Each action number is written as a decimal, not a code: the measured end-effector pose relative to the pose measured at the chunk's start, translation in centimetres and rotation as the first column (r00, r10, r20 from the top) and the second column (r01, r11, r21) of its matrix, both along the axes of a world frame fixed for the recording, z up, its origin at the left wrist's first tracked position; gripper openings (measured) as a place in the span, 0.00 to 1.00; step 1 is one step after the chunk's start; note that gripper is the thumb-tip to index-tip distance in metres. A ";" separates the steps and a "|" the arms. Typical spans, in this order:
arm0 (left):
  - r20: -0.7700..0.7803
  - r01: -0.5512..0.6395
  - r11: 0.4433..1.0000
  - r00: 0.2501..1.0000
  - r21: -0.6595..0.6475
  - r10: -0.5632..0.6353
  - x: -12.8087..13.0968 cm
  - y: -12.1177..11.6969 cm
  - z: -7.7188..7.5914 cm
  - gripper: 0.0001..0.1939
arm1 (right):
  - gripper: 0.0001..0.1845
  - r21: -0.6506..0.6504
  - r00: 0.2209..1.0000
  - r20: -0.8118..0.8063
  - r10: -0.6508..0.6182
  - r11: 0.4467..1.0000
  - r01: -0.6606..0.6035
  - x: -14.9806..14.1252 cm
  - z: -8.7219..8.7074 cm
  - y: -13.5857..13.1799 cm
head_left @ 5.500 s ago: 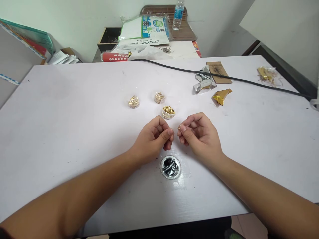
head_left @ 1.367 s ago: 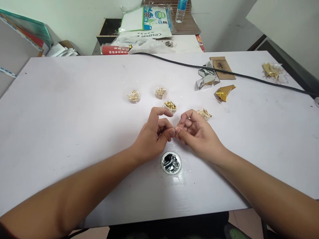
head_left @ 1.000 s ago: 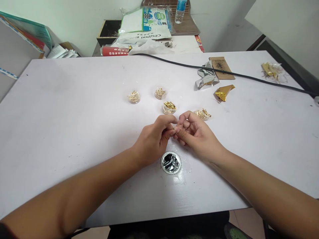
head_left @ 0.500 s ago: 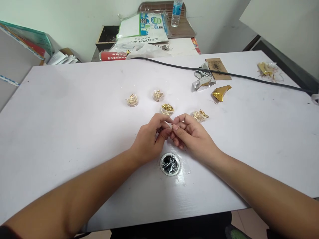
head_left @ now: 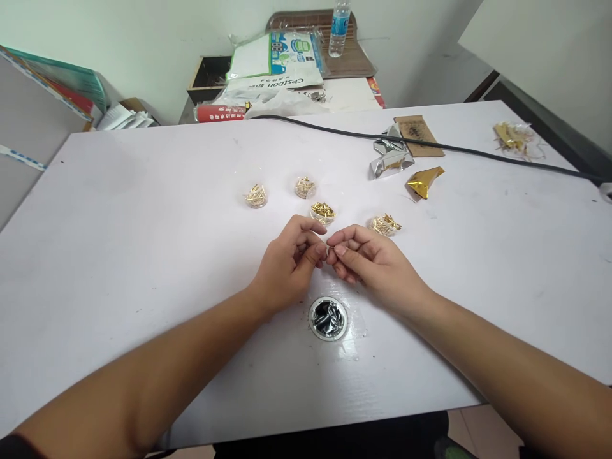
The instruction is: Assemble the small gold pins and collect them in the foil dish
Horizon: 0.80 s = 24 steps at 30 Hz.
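Observation:
My left hand (head_left: 291, 264) and my right hand (head_left: 366, 258) meet fingertip to fingertip over the white table (head_left: 143, 255). Thumb and forefinger of the right pinch a tiny gold pin, mostly hidden by the fingers. The left thumb is pressed against a finger, and what lies in that pinch is too small to make out. Just beyond the hands stands a small clear cup of short gold pins (head_left: 323, 213). To its right is another cup of longer gold pins (head_left: 384, 224). Below the hands, a round silver-rimmed black disc (head_left: 327, 319) lies under clear tape.
Two more cups of pale gold pins, the left cup (head_left: 256, 196) and the middle cup (head_left: 305, 187), stand farther back. A black cable (head_left: 335, 132) crosses the table's far side, near silver foil (head_left: 392, 162), gold foil (head_left: 424, 183), cardboard (head_left: 419, 136) and a plastic bag (head_left: 516, 140).
A cup of longer gold pins now shows beside my right hand, unseen in the oldest frame. My fingertips came together, then shifted slightly; the left forefinger has lifted a little. The camera view moved slightly.

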State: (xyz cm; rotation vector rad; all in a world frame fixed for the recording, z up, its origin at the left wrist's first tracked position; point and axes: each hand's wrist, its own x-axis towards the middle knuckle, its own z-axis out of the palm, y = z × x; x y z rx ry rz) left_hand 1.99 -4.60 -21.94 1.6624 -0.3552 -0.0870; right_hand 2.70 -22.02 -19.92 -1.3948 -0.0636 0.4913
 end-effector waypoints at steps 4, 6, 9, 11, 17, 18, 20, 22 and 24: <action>-0.059 -0.046 0.998 0.997 -0.044 0.044 0.2 0.0 0.3 0.06 | 0.12 -0.038 0.994 0.108 0.000 0.999 0.004 0.1 -0.1 -0.2; -0.112 -0.065 0.996 0.992 -0.060 0.058 0.4 0.0 0.5 0.04 | 0.13 -0.052 0.991 0.135 0.003 0.999 0.004 0.2 -0.1 -0.2; -0.195 -0.077 0.993 0.979 -0.092 0.058 0.5 0.0 0.8 0.03 | 0.17 -0.073 0.987 0.160 0.000 0.997 0.011 0.1 0.0 -0.3; -0.237 -0.076 0.990 0.970 -0.116 0.047 0.5 0.0 0.9 0.04 | 0.18 -0.082 0.984 0.176 -0.012 0.996 0.027 0.1 0.0 -0.3; -0.292 -0.066 0.982 0.956 -0.177 0.012 0.6 0.0 1.1 0.05 | 0.18 -0.102 0.972 0.234 -0.026 0.993 0.051 -0.3 0.0 0.1; -0.298 -0.069 0.981 0.954 -0.180 0.012 0.6 0.0 1.1 0.05 | 0.18 -0.109 0.969 0.248 -0.025 0.993 0.054 -0.4 0.0 0.1; -0.313 -0.085 0.982 0.949 -0.171 0.027 0.6 0.1 1.2 0.04 | 0.19 -0.129 0.963 0.268 -0.018 0.990 0.055 -0.6 -0.1 0.3; -0.326 -0.098 0.983 0.944 -0.158 0.042 0.6 0.1 1.3 0.04 | 0.19 -0.155 0.959 0.284 -0.006 0.987 0.052 -0.8 -0.2 0.5; -0.333 -0.102 0.982 0.942 -0.157 0.044 0.6 0.0 1.4 0.05 | 0.19 -0.179 0.952 0.306 0.006 0.982 0.052 -0.9 -0.2 0.6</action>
